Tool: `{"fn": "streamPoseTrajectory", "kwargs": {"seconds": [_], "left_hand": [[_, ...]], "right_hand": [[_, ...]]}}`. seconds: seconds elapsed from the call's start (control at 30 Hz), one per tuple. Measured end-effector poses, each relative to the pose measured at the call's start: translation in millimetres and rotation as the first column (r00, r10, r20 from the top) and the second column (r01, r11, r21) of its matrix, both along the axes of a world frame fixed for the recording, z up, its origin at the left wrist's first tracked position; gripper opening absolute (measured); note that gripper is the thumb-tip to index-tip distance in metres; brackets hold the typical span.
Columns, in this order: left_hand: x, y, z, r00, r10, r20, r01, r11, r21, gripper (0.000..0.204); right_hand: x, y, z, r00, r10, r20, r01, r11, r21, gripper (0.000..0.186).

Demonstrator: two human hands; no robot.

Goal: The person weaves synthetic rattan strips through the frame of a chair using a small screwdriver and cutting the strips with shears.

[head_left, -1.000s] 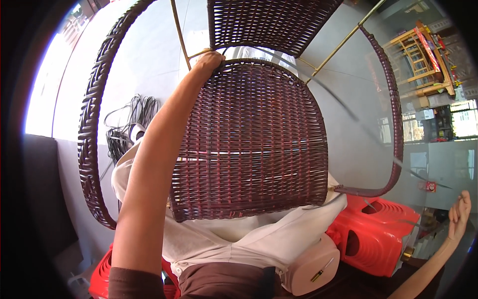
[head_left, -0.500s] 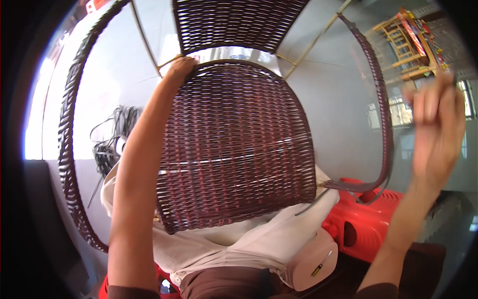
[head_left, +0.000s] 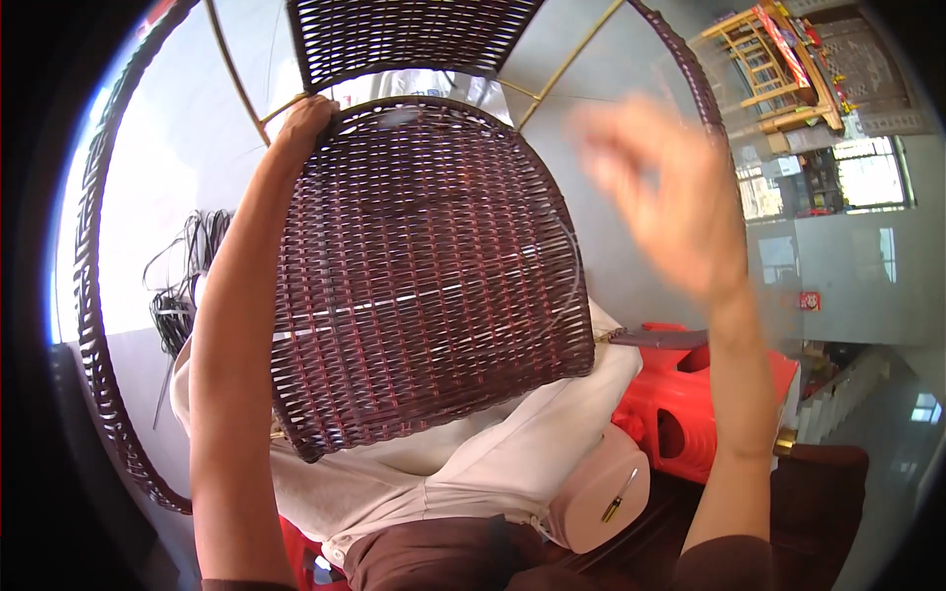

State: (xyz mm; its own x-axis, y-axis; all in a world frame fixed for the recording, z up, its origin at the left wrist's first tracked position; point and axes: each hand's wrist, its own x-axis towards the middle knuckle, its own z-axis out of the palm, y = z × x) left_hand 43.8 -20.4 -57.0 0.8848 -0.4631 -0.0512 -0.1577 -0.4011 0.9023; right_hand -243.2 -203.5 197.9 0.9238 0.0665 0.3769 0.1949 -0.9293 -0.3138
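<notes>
A dark brown woven chair seat (head_left: 434, 266) lies tilted across my lap, its weave showing thin gaps. Beyond it rises the woven backrest (head_left: 414, 39), and the braided armrest (head_left: 91, 276) curves down the left side. The fingers of my left hand (head_left: 307, 120) are wrapped round the seat's far left corner, beside a thin metal tube. My right hand (head_left: 665, 192) is raised in the air to the right of the seat and smeared by motion; whether it holds anything is not visible. A faint thin strand (head_left: 572, 295) arcs over the seat's right edge.
Bundled dark strips (head_left: 187, 281) lie on the floor at left. On the right are a red plastic stool (head_left: 724, 419) and a pinkish rounded surface (head_left: 581, 497) bearing a screwdriver (head_left: 613, 508). A wooden rack-like piece (head_left: 769, 74) stands at the far right.
My right hand has swung leftward from the far right toward the chair. The chair and my left hand appear shifted slightly left and up in view, the left hand keeping its grip.
</notes>
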Motion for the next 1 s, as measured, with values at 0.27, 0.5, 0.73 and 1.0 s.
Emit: {"fn": "streamPoseTrajectory", "kwargs": {"seconds": [0.27,0.5,0.73,1.0], "left_hand": [[-10.1,-12.2,19.9,0.998,0.003,-0.069,-0.001,0.999,0.035,0.031],[-4.8,0.3,18.7,0.996,-0.071,0.058,0.064,0.992,0.110,0.025],[-6.7,-7.8,18.8,0.914,0.047,-0.404,-0.106,0.987,-0.125,0.017],[8.0,-4.0,-17.1,0.936,0.168,-0.309,-0.213,0.970,-0.119,0.021]], "right_hand": [[-99.1,35.9,-94.6,0.879,0.046,-0.475,0.068,0.973,0.221,0.018],[-115.6,36.3,-130.2,0.859,0.139,-0.493,-0.099,0.989,0.106,0.023],[-86.1,19.9,-121.9,0.974,0.047,-0.223,-0.031,0.997,0.075,0.008],[54.0,34.1,-85.8,0.851,0.265,0.453,-0.050,0.900,-0.432,0.016]]}}
